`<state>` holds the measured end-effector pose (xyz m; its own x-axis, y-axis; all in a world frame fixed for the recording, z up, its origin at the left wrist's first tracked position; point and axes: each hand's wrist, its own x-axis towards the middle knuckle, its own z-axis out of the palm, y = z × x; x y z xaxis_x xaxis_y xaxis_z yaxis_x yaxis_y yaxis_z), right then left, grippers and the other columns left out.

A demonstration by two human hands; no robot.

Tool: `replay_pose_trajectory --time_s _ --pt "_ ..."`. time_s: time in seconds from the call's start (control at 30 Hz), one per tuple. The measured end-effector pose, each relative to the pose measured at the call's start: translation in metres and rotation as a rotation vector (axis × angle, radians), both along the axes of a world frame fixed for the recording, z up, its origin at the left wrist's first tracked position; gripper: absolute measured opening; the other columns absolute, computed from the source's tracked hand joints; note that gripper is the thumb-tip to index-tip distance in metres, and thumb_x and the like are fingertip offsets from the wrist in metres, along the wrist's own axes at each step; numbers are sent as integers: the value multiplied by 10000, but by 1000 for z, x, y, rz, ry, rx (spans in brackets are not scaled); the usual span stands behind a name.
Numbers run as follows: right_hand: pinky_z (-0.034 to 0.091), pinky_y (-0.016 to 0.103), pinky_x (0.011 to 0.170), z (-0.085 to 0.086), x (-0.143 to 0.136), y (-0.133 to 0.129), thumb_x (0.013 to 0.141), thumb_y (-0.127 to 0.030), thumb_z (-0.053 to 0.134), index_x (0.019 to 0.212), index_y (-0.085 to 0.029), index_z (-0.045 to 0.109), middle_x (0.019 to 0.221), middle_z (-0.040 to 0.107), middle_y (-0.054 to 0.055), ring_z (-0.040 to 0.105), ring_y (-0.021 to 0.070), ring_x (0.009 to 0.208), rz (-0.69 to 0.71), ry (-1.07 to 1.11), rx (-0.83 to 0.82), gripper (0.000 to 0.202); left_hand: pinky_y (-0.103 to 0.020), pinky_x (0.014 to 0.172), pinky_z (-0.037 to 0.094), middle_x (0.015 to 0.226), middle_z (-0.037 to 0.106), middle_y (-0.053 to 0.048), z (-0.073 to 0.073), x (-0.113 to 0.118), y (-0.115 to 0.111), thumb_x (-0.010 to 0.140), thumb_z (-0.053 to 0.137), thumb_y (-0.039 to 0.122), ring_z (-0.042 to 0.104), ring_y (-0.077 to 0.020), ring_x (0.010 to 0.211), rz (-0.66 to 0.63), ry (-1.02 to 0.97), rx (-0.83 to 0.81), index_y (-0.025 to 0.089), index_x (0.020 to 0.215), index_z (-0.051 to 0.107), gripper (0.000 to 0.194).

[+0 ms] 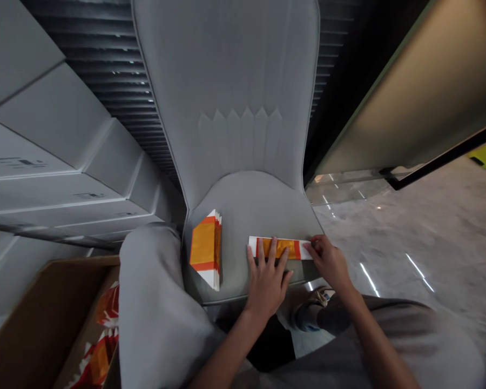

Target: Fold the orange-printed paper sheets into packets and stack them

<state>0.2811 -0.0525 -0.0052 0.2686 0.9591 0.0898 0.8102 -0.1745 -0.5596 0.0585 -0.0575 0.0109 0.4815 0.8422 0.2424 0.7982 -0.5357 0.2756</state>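
A folded strip of paper or film (285, 248), orange-gold with red bands and white ends, lies flat across the right part of a grey chair seat (235, 281). My left hand (267, 278) rests on it with fingers spread and pressing down. At the strip's right white end, my right hand (328, 259) pinches the tip between thumb and fingers. To the left on the seat sits a stack of folded pieces (204, 248) in the same orange, red and white, with slanted corners; neither hand touches it.
A cardboard box (20, 319) at lower left holds several similar folded pieces (99, 362). White boxes (56, 119) are piled along the left. The chair's backrest (230, 65) rises ahead. At right are a dark-framed panel (405, 92) and the shiny floor (429, 232).
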Motion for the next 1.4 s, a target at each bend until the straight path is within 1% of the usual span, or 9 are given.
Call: replay_pose_trajectory --time_s 0.1,0.23,0.37,0.5,0.63,0.87,1.13,1.3,1.4 --pt "330 299 542 1 1 1 968 -587 464 1046 -216 583 629 585 -11 569 194 550 5 2 -6 398 -763 1178 176 1677 214 -41 0 0 0 1002 484 439 176 -413 1529 -3 -6 -8 315 1549 360 575" --pt "321 301 534 2 1 3 959 -599 459 1042 -216 593 626 588 -7 575 198 547 3 7 -29 414 -734 1195 188 1677 212 -31 0 -1 1 1005 485 413 177 -396 1533 -12 -23 -11 324 1550 358 567" --pt "326 299 536 3 1 4 954 -599 464 1034 -212 593 625 591 -5 580 197 548 5 16 -23 416 -701 1206 215 1682 197 -28 1 -3 2 1000 494 415 167 -387 1538 -20 -23 -9 324 1554 350 579" --pt "326 294 543 3 1 5 955 -558 487 1027 -222 588 623 589 -13 589 198 561 -2 12 -42 359 -675 1216 219 1685 184 -32 1 -4 3 1006 477 436 169 -381 1539 -32 -5 -13 310 1561 338 586" --pt "329 294 550 4 1 4 951 -532 498 1034 -224 585 627 592 -15 594 199 572 5 20 -43 330 -669 1213 230 1681 202 -39 1 -5 4 1003 487 438 174 -376 1539 -36 -6 8 311 1566 325 600" --pt "316 289 540 4 2 6 938 -544 509 1008 -230 587 604 598 -19 567 191 536 8 43 -58 332 -668 1211 235 1677 214 -42 2 -5 6 1005 486 437 209 -365 1532 -42 -20 20 317 1577 296 615" --pt "303 284 537 2 4 8 929 -525 523 987 -229 584 583 582 -28 543 181 525 14 69 -54 308 -648 1237 195 1685 184 -31 1 -6 10 1028 428 446 123 -343 1555 -91 -19 -20 288 1570 318 576" --pt "313 281 539 2 4 9 930 -503 518 981 -230 580 591 582 -29 543 178 523 13 65 -68 285 -627 1238 203 1682 196 -23 3 -8 13 1026 438 439 141 -324 1555 -99 -3 -13 302 1569 320 572" --pt "316 284 537 7 0 7 947 -477 513 1014 -225 593 601 590 -20 562 188 540 -3 12 -96 273 -602 1240 213 1682 199 -16 4 -10 19 1028 428 436 151 -311 1554 -129 9 -12 314 1573 311 571"
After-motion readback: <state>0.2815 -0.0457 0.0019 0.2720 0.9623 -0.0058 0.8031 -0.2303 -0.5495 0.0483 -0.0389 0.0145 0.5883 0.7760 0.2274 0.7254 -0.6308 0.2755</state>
